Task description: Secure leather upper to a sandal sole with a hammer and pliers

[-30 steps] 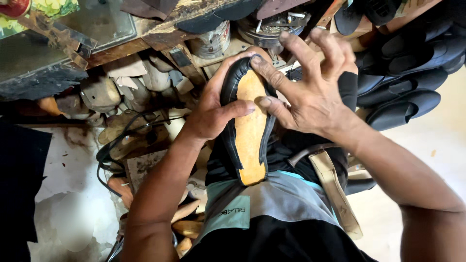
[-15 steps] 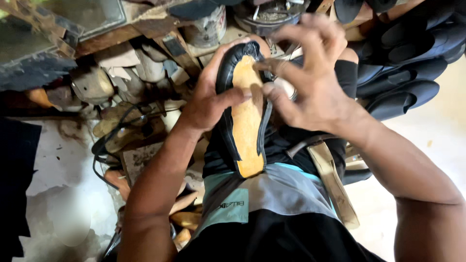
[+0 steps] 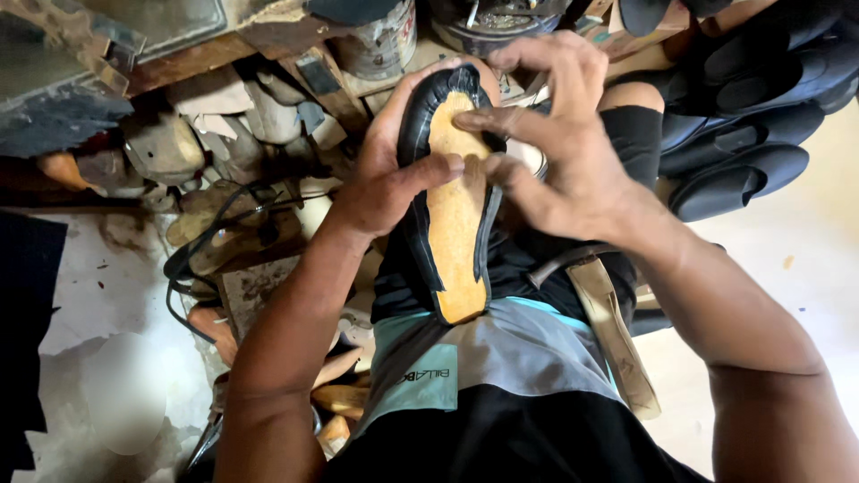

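Observation:
A shoe upper on a last [image 3: 454, 206] stands sole-up on my lap, its tan insole facing me and black leather folded over the edges. My left hand [image 3: 386, 170] grips the shoe from the left side, thumb laid across the insole. My right hand [image 3: 559, 143] pinches the black leather edge on the right side near the toe half, fingers bent over it. A tan strap [image 3: 613, 335] runs over my right thigh.
Several black shoe soles [image 3: 743, 125] are stacked at the right. Metal tins [image 3: 380, 40] and wooden lasts [image 3: 165, 148] crowd the cluttered bench at the top. A black cable [image 3: 192, 259] and scraps lie on the pale floor [image 3: 98, 295] at left.
My right hand has closed in from spread fingers to a pinch on the shoe's right edge. The view has tilted slightly; the shoe stays held on my lap.

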